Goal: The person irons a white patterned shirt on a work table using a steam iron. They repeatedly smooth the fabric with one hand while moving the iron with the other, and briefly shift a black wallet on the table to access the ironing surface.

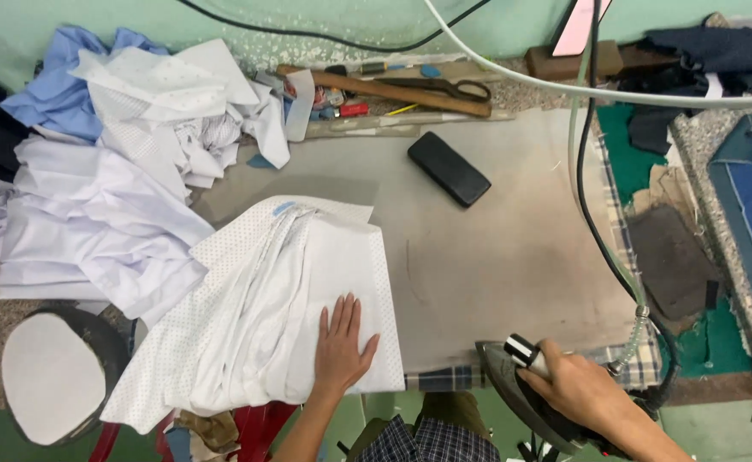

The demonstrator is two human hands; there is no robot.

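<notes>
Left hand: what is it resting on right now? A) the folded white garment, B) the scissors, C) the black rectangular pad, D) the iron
A: the left hand lies flat, fingers spread, on the folded white garment at the board's near edge, while the right hand grips the iron.

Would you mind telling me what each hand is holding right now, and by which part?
The right hand grips the iron by its handle. The left hand holds nothing; it lies flat, palm down, on the folded white fabric.
</notes>
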